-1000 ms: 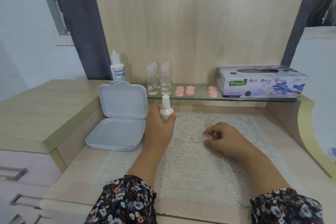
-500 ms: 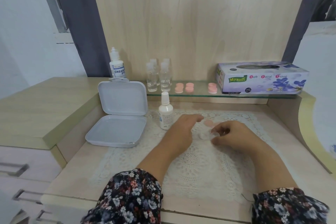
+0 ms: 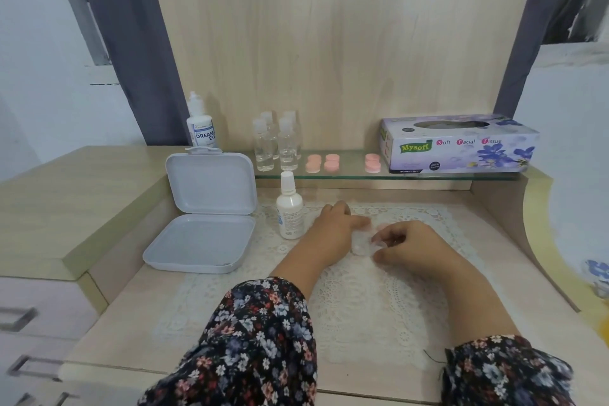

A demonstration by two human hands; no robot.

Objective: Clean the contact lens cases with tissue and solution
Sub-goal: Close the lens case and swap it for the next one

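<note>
At the far left of the frame the grey drawer handles (image 3: 16, 323) are cut off by the edge. Right of them, at left centre, a pale grey hinged plastic box (image 3: 202, 221) lies open on the light wood desk (image 3: 131, 300), its lid propped upright. Behind the lid, a white solution bottle with a blue-lettered label (image 3: 201, 125) shows only its upper part; the label's last letters are cut off by its curve. Just right of the box a small white spray bottle with a clear cap (image 3: 289, 208) stands upright on the white lace mat (image 3: 362, 306).

On the glass shelf (image 3: 428, 176) above, four clear small bottles (image 3: 276, 145) stand clustered, then pink round lens-case caps (image 3: 323, 163) in small stacks; their count is hard to make out. At the upper right sits a lilac flowered tissue box (image 3: 461, 145).

In the centre, the left hand (image 3: 329, 234) rests on the mat with fingers extended toward a small clear contact lens case (image 3: 361, 245), touching its left side. The right hand (image 3: 412, 247) has its fingers curled in, pinching the case's right side. The case is blurred and mostly hidden between the fingertips, so the exact hold of either hand cannot be told. A pink cap (image 3: 382, 227) peeks out just behind the right hand. Floral sleeves (image 3: 257, 346) fill the bottom edge, partly cut off.
</note>
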